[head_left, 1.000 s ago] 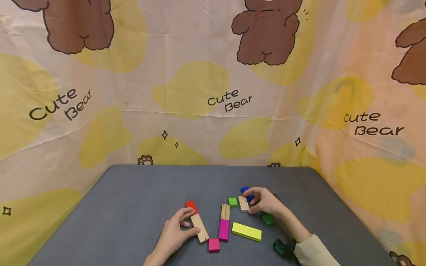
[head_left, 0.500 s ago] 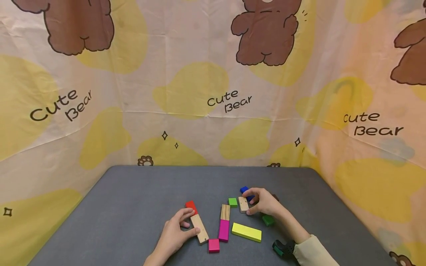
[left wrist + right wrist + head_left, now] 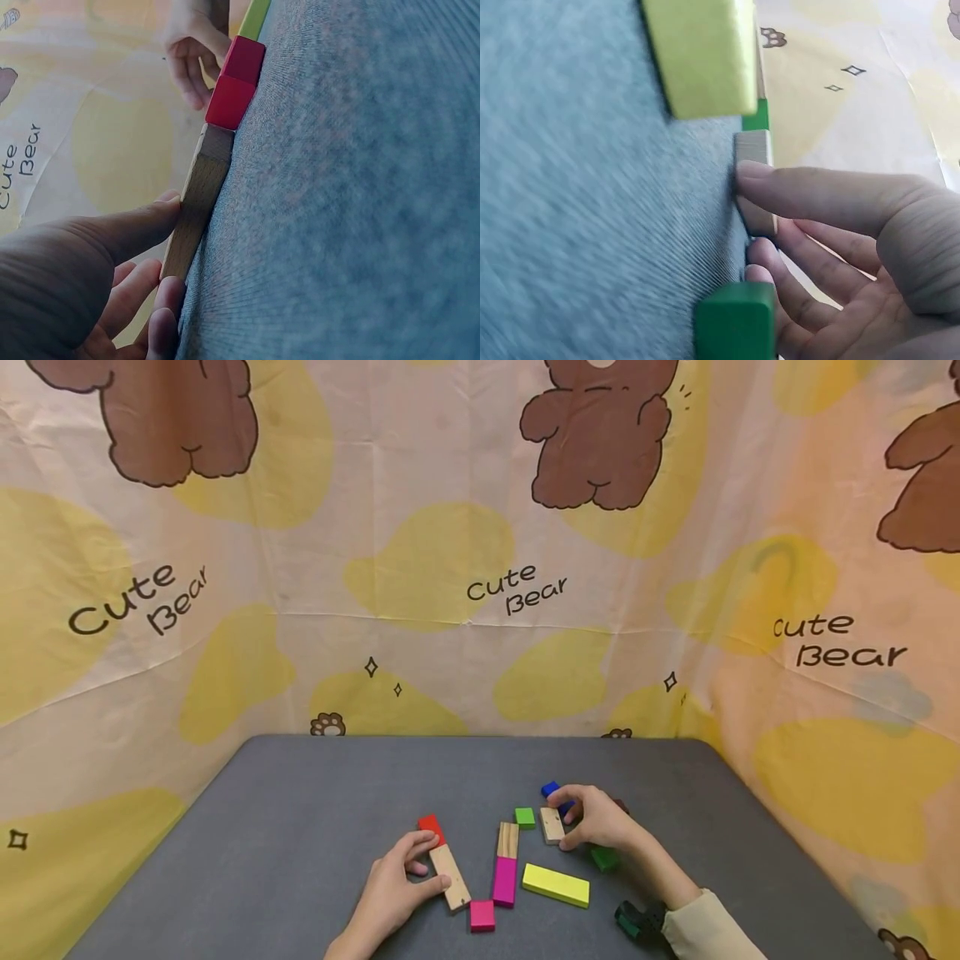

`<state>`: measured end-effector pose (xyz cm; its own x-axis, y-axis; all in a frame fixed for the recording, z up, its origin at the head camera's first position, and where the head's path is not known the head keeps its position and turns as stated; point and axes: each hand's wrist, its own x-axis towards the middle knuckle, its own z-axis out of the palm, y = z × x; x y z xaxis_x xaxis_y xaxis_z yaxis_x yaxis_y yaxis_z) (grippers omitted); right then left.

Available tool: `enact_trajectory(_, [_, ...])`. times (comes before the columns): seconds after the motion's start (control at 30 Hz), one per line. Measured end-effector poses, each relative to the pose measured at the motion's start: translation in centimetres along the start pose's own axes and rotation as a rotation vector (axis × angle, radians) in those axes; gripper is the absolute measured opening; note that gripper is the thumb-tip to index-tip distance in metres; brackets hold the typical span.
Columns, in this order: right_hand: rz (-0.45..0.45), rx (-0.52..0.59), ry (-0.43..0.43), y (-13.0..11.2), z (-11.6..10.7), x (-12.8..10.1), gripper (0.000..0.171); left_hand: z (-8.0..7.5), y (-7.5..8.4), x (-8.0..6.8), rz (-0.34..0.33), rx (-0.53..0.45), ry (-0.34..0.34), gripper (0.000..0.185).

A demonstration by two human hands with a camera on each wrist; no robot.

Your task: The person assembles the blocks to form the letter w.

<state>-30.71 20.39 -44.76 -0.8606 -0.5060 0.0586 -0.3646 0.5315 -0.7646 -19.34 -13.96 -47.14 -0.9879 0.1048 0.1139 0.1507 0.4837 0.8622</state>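
Left hand [image 3: 393, 885] pinches long wooden block [image 3: 450, 876]; right hand [image 3: 600, 822] grips small wooden block [image 3: 552, 825]. Blocks scattered around both hands, no stack yet.

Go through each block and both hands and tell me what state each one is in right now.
Left hand: grips the long wooden block.
Right hand: pinches the small wooden block.
Red block: flat, touching the long wooden block's far end.
Yellow block: flat, untouched.
Dark green block: beside the right hand.
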Motion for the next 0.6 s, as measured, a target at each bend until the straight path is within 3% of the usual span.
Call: enact_trajectory(0.6, [-0.065,0.045,-0.219,0.1,-1.2,-0.3,0.063,0.1,0.0,0.1,0.001,0.005,0.005,0.066])
